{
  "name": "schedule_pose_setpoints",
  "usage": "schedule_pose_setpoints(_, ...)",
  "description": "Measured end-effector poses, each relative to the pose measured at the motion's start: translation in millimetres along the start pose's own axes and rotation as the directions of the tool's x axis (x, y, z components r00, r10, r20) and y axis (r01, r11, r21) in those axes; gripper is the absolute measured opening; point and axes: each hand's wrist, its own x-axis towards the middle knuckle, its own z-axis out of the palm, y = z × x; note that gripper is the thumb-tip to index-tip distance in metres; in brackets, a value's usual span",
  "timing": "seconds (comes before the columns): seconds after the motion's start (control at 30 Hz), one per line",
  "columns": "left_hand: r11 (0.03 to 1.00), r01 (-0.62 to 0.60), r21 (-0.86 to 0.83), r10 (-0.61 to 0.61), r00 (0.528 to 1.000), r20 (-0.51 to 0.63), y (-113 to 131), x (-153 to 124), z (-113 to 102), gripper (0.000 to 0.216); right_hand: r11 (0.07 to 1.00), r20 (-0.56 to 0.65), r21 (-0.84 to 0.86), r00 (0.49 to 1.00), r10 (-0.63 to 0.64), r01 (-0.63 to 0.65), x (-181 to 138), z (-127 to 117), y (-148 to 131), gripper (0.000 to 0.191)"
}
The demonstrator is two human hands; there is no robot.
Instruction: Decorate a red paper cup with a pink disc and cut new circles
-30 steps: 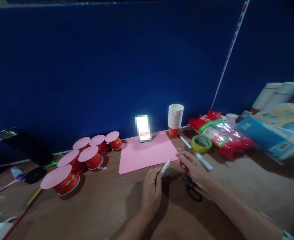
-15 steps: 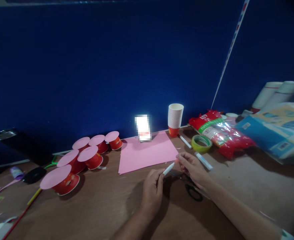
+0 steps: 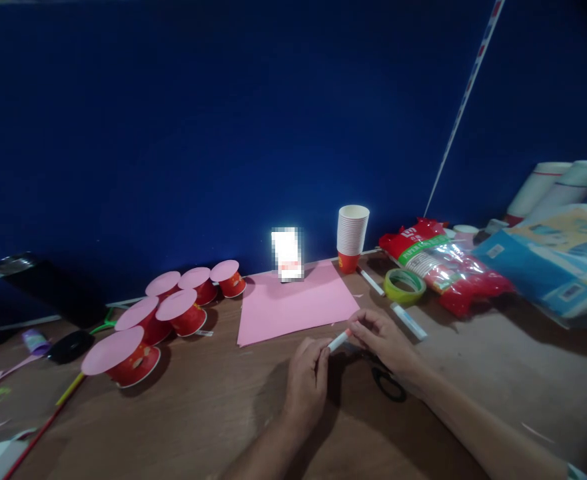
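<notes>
Fingers of both hands pinching marker (image 3: 338,341), right hand (image 3: 380,339) now closed in from 3 o'clock; cap likely going on.

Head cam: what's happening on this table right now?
A person holds a white marker between both hands: the left hand grips its barrel, the right hand is at its pink-tipped end. Black scissors lie just under the right hand. On the wooden table sit a pink paper sheet, upturned red cups with pink discs, a cup stack and a tape roll.
</notes>
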Motion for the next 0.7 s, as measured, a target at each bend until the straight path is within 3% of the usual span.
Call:
schedule_pose_setpoints(0.2, 1.000, -0.007, 0.020, 0.007, 1.000, 0.008, 0.6, -1.5, 0.6, 0.027, 0.997, -0.036, -0.077, 0.999, 0.023, -0.025, -3.6, 4.7, -5.4, 0.039)
schedule_pose_setpoints(0.7, 0.998, -0.007, 0.066, 0.006, 1.000, 0.026, 0.6, -6.5, 0.8, 0.030, 0.991, 0.042, -0.130, 0.999, -0.002, 0.008, -4.2, 1.8, -0.5, 0.040)
